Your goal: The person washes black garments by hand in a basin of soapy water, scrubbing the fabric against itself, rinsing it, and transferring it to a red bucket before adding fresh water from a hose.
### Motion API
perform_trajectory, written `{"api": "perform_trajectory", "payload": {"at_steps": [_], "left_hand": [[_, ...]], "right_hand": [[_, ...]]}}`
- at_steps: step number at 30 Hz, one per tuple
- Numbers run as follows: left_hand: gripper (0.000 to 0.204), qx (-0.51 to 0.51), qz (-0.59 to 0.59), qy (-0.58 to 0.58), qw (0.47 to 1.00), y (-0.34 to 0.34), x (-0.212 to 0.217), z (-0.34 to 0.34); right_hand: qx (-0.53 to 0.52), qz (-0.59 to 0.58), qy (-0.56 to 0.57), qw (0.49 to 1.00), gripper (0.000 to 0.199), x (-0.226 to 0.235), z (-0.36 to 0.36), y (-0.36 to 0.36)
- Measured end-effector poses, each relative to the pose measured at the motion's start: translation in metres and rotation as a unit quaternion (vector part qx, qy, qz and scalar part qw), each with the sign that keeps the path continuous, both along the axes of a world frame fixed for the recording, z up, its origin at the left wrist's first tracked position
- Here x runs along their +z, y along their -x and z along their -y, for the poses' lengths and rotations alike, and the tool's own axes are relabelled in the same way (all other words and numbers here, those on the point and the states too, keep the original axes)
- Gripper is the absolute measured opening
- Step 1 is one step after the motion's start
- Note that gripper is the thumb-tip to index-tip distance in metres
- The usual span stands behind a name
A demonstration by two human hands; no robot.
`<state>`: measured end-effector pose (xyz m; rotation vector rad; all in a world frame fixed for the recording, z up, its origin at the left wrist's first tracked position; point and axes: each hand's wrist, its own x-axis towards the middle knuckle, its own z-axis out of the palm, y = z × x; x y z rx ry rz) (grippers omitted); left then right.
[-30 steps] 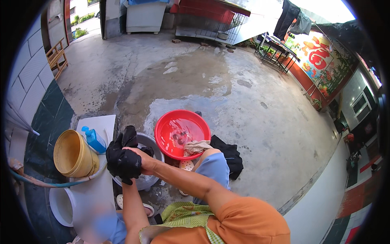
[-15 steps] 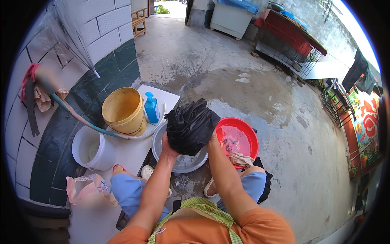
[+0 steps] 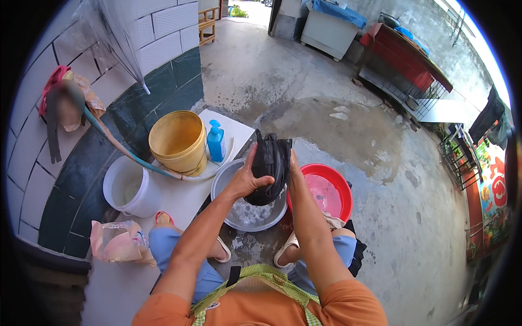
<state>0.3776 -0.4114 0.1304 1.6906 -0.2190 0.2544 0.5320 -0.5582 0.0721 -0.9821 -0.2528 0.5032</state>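
Note:
A bundled black cloth (image 3: 273,169), shiny and folded up tight, is squeezed between my two hands above a grey basin (image 3: 230,218). My left hand (image 3: 249,178) presses its left side, thumb across the front. Along the opposite side lies my right hand (image 3: 294,169), its fingers mostly hidden by the cloth and wrist. Sudsy water shows in the grey basin below. To its right stands a red basin (image 3: 347,194) with water in it, and a pale cloth (image 3: 334,220) at its near rim, partly behind my right forearm.
On a white slab at left stand a yellow bucket (image 3: 179,163) and a blue pump bottle (image 3: 216,145). A hose (image 3: 117,145) runs past them. Nearer are a white bucket (image 3: 126,187) and a pink plastic bag (image 3: 117,242). Dark cloth (image 3: 357,250) lies beside my right knee.
The black cloth has gone from a broad, rounded bundle to a narrower, upright one between my palms. My left hand has risen from beneath it to its side. The view has shifted slightly.

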Motion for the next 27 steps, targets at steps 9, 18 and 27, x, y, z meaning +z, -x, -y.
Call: {"api": "perform_trajectory", "payload": {"at_steps": [9, 18, 27], "left_hand": [[0.116, 0.082, -0.149, -0.265, 0.949, -0.005, -0.016, 0.014], [0.050, -0.125, -0.129, 0.232, 0.956, -0.035, -0.041, -0.036], [0.053, -0.170, 0.044, 0.146, 0.974, 0.011, 0.003, 0.023]], "right_hand": [[-0.107, 0.220, 0.597, 0.764, 0.042, 0.041, -0.045, 0.023], [0.015, 0.068, 0.342, 0.937, 0.068, 0.085, -0.020, 0.042], [0.138, -0.065, -0.243, 0.958, 0.065, 0.063, 0.003, 0.050]]}}
